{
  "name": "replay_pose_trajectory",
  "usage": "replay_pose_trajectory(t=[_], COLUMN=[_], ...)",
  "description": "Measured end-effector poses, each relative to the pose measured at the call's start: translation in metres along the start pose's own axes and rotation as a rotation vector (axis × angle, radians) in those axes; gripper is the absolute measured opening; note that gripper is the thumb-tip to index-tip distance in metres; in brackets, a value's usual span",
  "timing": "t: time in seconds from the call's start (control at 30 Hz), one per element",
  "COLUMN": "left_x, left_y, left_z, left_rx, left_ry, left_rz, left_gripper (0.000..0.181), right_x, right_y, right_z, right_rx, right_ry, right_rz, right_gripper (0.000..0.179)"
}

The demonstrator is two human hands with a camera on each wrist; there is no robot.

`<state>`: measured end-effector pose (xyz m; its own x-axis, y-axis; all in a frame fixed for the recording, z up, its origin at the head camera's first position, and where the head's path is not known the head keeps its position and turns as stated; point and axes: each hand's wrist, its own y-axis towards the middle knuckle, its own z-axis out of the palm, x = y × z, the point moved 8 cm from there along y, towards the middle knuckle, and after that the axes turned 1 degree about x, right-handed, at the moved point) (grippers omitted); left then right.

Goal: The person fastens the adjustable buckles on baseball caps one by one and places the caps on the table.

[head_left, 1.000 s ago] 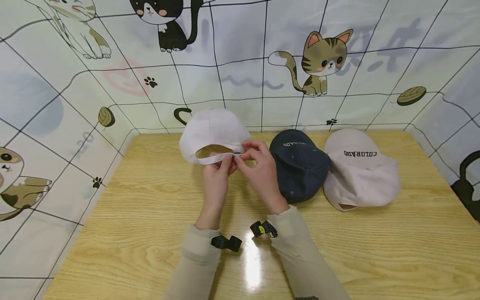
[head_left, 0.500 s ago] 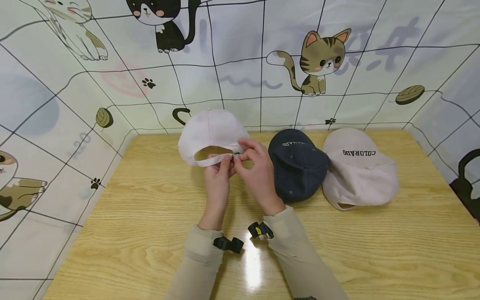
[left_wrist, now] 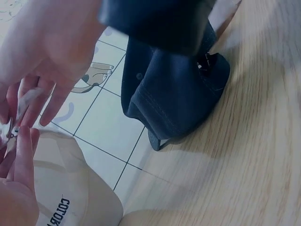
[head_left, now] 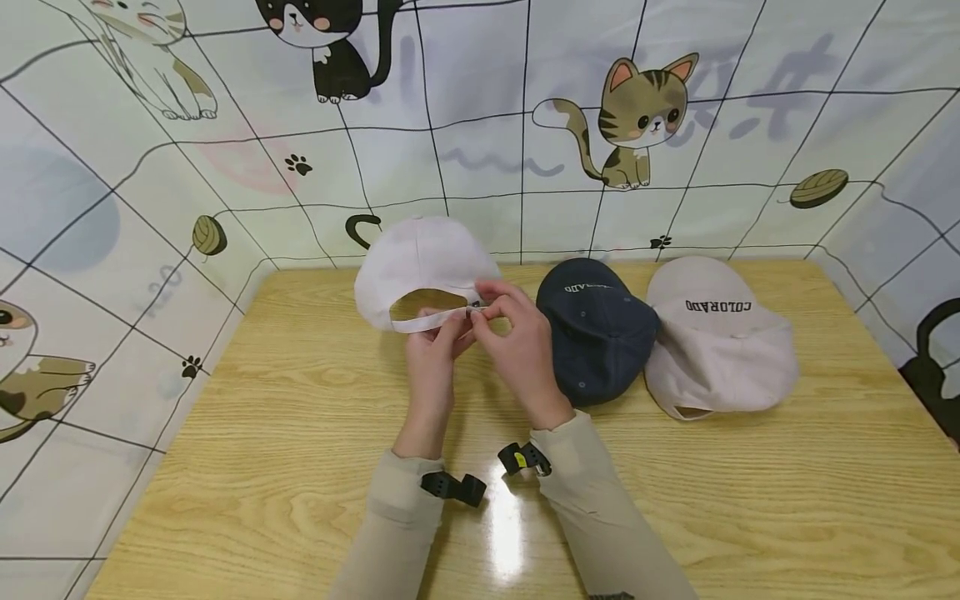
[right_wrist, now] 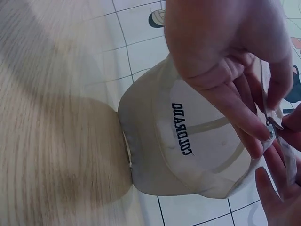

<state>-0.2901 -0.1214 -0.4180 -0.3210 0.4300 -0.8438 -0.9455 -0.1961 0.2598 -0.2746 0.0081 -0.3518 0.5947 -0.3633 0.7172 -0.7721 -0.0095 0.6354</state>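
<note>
Both hands work at the back strap (head_left: 420,321) of a white baseball cap (head_left: 423,254), whose back opening faces me. My left hand (head_left: 431,379) pinches the strap between thumb and fingers. Close beside it, my right hand (head_left: 521,346) pinches the strap's right end near the cap's edge. The right wrist view shows a small metal buckle (right_wrist: 270,123) on the strap between the fingertips. Inside the cap, the reversed lettering COLORADO (right_wrist: 181,129) is visible. Fingers partly hide how the strap runs through the buckle.
Right of the hands lies a navy cap (head_left: 600,342), touching a pale pinkish cap (head_left: 720,367) marked COLORADO. All are on a wooden table (head_left: 285,433). A cat-print sheet (head_left: 487,108) stands behind and at the sides. Black cameras (head_left: 453,489) sit on both wrists.
Hands and cap stay in nearly the same place. The fingers shift only slightly at the strap, and the head view has moved a little. The other caps lie still.
</note>
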Motion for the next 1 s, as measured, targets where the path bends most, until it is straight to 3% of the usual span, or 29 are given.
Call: replay_pose_trajectory(t=[0.13, 0.2, 0.4, 0.53, 0.67, 0.8, 1.0], left_x=[0.026, 0.027, 0.000, -0.010, -0.012, -0.012, -0.008], left_y=[0.011, 0.012, 0.001, -0.003, -0.004, -0.004, -0.004], left_z=[-0.016, -0.017, 0.003, 0.010, 0.011, 0.011, 0.014], left_rx=[0.034, 0.043, 0.068, 0.068, 0.042, 0.027, 0.046], left_ry=[-0.022, -0.014, -0.042, -0.001, 0.028, 0.019, -0.055], left_rz=[0.025, 0.030, 0.025, -0.029, -0.079, -0.087, -0.127], left_gripper=[0.016, 0.017, 0.025, 0.019, 0.018, 0.021, 0.027], right_x=[-0.001, -0.002, -0.004, -0.006, -0.006, -0.006, -0.005], right_y=[0.001, 0.001, 0.003, 0.004, 0.004, 0.004, 0.005], right_z=[-0.001, -0.002, -0.004, -0.006, -0.004, -0.003, -0.004], right_rx=[0.020, 0.025, 0.024, 0.032, 0.059, 0.073, 0.099], right_ry=[0.010, 0.014, 0.034, 0.068, 0.092, 0.078, 0.057], right_rz=[0.020, 0.027, 0.036, 0.037, 0.036, 0.039, 0.047], right_gripper=[0.015, 0.015, 0.014, 0.015, 0.015, 0.016, 0.014])
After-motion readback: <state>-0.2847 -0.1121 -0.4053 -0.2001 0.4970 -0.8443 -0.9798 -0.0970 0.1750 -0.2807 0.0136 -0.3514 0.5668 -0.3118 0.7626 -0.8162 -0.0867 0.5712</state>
